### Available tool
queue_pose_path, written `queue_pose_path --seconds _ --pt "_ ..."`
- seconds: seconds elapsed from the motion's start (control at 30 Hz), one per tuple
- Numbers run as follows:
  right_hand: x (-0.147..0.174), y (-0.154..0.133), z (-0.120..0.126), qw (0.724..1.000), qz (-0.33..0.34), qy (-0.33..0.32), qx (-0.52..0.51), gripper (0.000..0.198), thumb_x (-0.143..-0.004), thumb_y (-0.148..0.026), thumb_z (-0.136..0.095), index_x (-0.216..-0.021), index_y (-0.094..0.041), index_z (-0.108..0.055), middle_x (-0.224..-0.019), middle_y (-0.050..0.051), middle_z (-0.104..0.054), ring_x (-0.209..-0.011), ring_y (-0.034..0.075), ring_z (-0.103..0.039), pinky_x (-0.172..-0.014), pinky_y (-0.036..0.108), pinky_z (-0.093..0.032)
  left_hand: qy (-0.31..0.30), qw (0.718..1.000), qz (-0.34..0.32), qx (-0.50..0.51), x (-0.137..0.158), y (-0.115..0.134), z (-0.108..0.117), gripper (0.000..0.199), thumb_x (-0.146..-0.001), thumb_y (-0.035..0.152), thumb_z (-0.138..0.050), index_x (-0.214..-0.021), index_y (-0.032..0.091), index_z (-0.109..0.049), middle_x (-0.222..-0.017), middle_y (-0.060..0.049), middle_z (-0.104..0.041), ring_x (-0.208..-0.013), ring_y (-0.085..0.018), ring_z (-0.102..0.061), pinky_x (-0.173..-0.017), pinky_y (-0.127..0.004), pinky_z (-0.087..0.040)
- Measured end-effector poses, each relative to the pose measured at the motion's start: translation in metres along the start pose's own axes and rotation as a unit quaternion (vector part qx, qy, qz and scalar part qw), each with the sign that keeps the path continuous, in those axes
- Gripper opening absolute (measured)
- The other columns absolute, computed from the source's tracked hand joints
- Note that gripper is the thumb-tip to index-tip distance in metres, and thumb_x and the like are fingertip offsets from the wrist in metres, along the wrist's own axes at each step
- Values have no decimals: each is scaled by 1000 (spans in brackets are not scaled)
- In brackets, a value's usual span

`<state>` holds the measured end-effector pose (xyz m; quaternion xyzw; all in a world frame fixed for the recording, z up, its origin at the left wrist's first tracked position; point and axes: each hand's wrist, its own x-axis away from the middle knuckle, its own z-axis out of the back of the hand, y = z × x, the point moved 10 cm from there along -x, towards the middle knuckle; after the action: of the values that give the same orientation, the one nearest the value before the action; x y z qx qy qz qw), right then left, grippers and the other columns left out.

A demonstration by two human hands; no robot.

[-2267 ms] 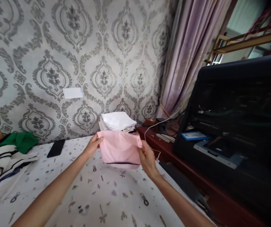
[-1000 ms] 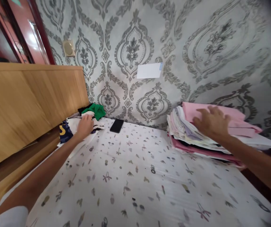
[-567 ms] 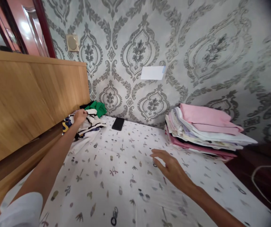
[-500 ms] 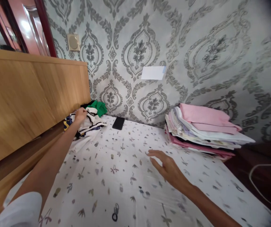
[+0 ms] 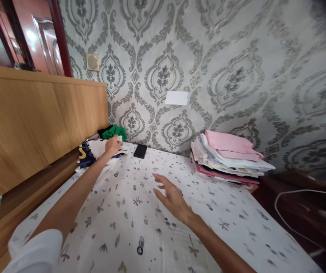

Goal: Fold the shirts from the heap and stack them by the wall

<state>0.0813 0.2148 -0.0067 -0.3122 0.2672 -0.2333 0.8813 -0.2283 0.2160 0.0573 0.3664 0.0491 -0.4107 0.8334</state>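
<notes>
My left hand (image 5: 113, 145) is closed on a white piece of clothing with dark trim (image 5: 97, 146), at the heap of clothes by the wooden board. A navy cloth with a yellow mark (image 5: 85, 155) lies at the heap's left side. Behind it are a green cloth (image 5: 115, 132) and a black one. My right hand (image 5: 172, 196) hovers over the printed sheet (image 5: 134, 227), fingers apart and holding nothing. To the right of the heap lies a black phone (image 5: 140, 151).
A stack of folded clothes (image 5: 225, 159), pink on top, stands at the right against the patterned wall. The wooden board (image 5: 46, 121) rises along the left. A white cable (image 5: 279, 216) runs over the dark surface at the right. A white paper (image 5: 177, 98) is on the wall.
My left hand has moved right across the heap, drawing at the white clothing, and more navy cloth shows. My right hand has shifted left over the sheet. The view has turned slightly.
</notes>
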Motion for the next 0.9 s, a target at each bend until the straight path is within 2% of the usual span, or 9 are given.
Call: queue_pose_path --seconds 0.1,0.13,0.2,0.27,0.37,0.47,0.57,0.7,0.9 --pt "-9 -5 17 995 13 95 5 70 -88 -42 -58 -152 -28 -35 -157 13 -38 -142 30 -41 -105 49 -47 -62 989 -108 77 61 65 0 7 -83 30 -63 -85 23 -62 -74 -1 -67 -76 -22 -64 -72 -30 -46" --pt "-10 -8 23 992 24 125 5 71 -85 -42 -61 -150 -26 -38 -158 13 -36 -144 31 -37 -108 50 -44 -127 965 -187 132 93 95 -4 11 -86 33 -60 -89 23 -63 -72 0 -65 -69 -21 -62 -66 -30 -46" --pt "-8 -18 29 987 51 151 -9 55 -82 -38 -61 -135 -23 -54 -148 14 -49 -135 32 -47 -106 48 -45 -222 903 -292 223 161 138 -2 20 -91 40 -54 -100 24 -63 -81 -2 -68 -73 -23 -63 -69 -32 -48" --pt "1 -23 30 988 61 135 -32 30 -80 -28 -55 -108 -21 -66 -116 11 -67 -107 27 -63 -92 40 -52 -247 879 -328 243 211 152 2 29 -88 41 -60 -113 26 -63 -105 -5 -71 -93 -29 -66 -83 -36 -50" --pt "32 -20 32 992 30 110 -47 23 -71 -16 -45 -82 -22 -64 -75 2 -66 -73 19 -62 -71 29 -52 -249 883 -326 227 251 134 -12 46 -84 34 -65 -129 27 -59 -134 -8 -62 -122 -37 -57 -105 -44 -43" --pt "69 -20 37 992 9 116 -53 21 -69 -16 -44 -77 -21 -63 -70 0 -63 -66 17 -59 -63 25 -48 -274 898 -287 189 264 99 -50 55 -80 30 -66 -134 25 -56 -134 -14 -61 -123 -40 -56 -101 -49 -46" --pt "97 -28 38 993 8 98 -63 16 -77 -20 -48 -77 -21 -65 -73 1 -66 -68 17 -62 -63 26 -49 -275 907 -306 94 268 82 -76 51 -80 21 -61 -130 22 -57 -128 -16 -62 -120 -38 -56 -97 -50 -46" --pt "118 -39 62 988 -5 134 -83 13 -81 -28 -56 -74 -21 -64 -70 2 -65 -66 19 -63 -63 28 -51 -231 915 -330 17 251 81 -74 41 -79 12 -56 -118 21 -64 -123 -14 -65 -120 -35 -55 -101 -49 -41" --pt "124 -58 125 967 -15 255 -13 27 -86 -42 -54 -72 -21 -62 -67 3 -61 -63 18 -58 -59 30 -50 -216 953 -175 122 182 57 -48 30 -67 11 -63 -94 23 -70 -88 -4 -71 -87 -29 -66 -78 -36 -50"
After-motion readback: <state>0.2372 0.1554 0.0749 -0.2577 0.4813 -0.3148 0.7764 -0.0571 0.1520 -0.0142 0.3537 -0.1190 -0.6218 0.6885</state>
